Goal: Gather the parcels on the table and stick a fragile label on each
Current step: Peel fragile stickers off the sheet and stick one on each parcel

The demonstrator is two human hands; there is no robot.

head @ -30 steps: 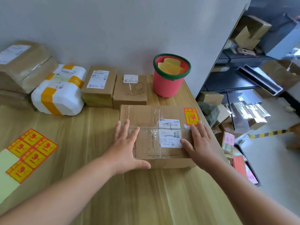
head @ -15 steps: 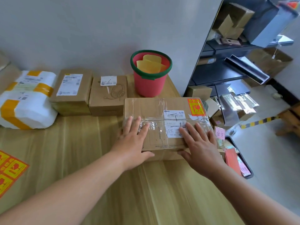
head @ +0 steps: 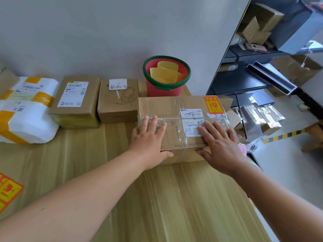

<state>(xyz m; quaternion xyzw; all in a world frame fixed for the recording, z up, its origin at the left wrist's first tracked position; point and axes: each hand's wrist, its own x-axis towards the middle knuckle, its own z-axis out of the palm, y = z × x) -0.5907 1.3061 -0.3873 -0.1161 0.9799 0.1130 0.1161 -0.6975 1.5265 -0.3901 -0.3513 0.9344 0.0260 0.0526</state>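
Note:
A taped brown cardboard parcel (head: 174, 109) lies on the wooden table (head: 157, 198) near its right edge, with an orange fragile label (head: 213, 105) stuck on its far right corner. My left hand (head: 150, 142) rests flat on the parcel's left part, thumb against the near side. My right hand (head: 220, 144) lies flat on the right part, fingers straight over the white shipping label. A sheet of orange fragile labels (head: 8, 191) shows at the left edge of the table.
Against the wall stand a small box with a headphone drawing (head: 118, 102), a brown box with a white label (head: 76, 100) and a white wrapped parcel with yellow tape (head: 26, 110). A red bucket with a green rim (head: 166, 75) stands behind. Shelves and boxes fill the floor at right.
Both hands have slid the parcel away from me toward the wall, up to the headphone box and the red bucket. The view has shifted right, so the label sheet sits at the left edge.

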